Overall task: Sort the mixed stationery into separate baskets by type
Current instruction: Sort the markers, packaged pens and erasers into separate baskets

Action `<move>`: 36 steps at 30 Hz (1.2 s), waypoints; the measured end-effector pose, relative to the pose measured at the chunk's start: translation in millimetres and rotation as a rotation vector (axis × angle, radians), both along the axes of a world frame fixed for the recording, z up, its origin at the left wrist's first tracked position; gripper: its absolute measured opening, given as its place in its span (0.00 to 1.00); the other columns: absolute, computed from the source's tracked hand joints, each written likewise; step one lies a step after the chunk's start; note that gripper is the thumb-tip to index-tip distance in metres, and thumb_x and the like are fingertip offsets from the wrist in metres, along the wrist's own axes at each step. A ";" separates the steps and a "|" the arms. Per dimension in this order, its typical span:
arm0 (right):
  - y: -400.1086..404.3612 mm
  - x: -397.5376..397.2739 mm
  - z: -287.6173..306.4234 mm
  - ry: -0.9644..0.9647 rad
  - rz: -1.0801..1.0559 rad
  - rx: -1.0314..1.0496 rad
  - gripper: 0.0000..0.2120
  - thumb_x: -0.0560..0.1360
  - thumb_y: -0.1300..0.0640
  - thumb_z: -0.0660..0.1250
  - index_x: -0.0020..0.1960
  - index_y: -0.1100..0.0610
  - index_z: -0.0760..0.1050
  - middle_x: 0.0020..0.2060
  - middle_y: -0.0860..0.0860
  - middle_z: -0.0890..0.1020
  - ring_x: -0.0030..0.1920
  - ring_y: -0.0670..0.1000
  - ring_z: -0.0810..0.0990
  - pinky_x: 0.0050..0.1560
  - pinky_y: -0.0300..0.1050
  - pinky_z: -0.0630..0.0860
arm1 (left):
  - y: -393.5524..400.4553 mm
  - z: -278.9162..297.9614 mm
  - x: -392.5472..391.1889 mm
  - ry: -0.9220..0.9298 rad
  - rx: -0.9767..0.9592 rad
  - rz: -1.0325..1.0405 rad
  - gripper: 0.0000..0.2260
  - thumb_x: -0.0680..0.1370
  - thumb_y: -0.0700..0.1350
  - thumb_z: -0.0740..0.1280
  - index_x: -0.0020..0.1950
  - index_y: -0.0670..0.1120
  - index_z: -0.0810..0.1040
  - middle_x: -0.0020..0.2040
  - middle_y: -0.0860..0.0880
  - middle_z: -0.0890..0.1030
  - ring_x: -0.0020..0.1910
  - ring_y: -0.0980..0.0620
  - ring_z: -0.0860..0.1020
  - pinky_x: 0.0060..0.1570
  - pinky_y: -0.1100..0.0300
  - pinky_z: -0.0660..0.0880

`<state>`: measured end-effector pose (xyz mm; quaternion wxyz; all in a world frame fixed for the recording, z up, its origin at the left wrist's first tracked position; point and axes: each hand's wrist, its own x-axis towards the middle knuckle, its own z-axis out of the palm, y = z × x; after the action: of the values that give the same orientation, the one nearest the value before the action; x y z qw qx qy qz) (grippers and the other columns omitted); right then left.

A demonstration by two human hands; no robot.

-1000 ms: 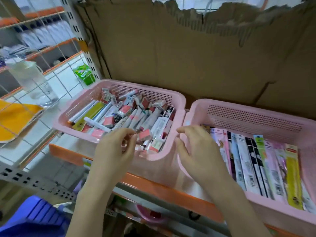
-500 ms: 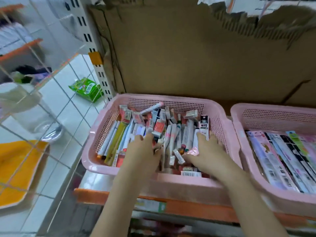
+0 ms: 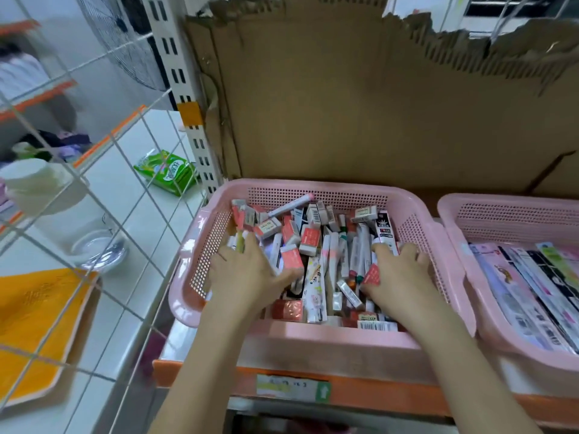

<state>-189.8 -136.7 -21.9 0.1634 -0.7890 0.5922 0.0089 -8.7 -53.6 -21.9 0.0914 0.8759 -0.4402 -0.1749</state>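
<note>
Both hands are down inside the left basket [image 3: 313,336], a pink perforated tub standing on an orange-edged shelf [image 3: 391,399]. This basket holds the mixed stationery [image 3: 326,245]: a loose heap of boxed erasers with red and white sleeves, white pens and markers, and a few slim cartons, lying at all angles.

The left hand [image 3: 247,274] lies palm down on the heap near the basket's left wall, fingers spread and pushed in among the items, thumb stretched toward the basket's middle beside a red eraser [image 3: 292,260]. A yellow-green pen [image 3: 240,242] shows between its fingertips, but whether the fingers grip it cannot be told.

The right hand [image 3: 399,274] lies palm down near the basket's right wall, fingers bent into the pile with the tips buried. A small red packet [image 3: 372,275] sits against its thumb side; whether it is pinched or merely touched cannot be told.

A white marker [image 3: 291,206] with a pink cap leans against the basket's far wall.

Just right of this basket, touching rim to rim, stands a second basket [image 3: 501,208], also pink, holding flat packs [image 3: 532,292] laid side by side in a row.

Behind the left basket rises a torn cardboard sheet [image 3: 360,104]. Left of the basket is a wire grid [image 3: 94,198], and beyond it a green packet [image 3: 167,172], a clear jar [image 3: 56,208] and an orange tray [image 3: 34,324] on a white tiled surface.
</note>
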 end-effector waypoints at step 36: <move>-26.3 2.1 8.0 -0.254 0.037 -0.152 0.17 0.76 0.63 0.64 0.64 0.57 0.70 0.50 0.54 0.79 0.44 0.52 0.75 0.39 0.40 0.67 | -24.2 10.9 18.5 0.378 -0.343 0.093 0.08 0.73 0.38 0.65 0.51 0.44 0.70 0.40 0.45 0.76 0.34 0.48 0.74 0.27 0.60 0.66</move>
<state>-187.6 -162.9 -13.9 0.1765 -0.8047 0.5510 -0.1331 9.8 -77.8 -10.9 0.3270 0.8186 -0.3979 -0.2541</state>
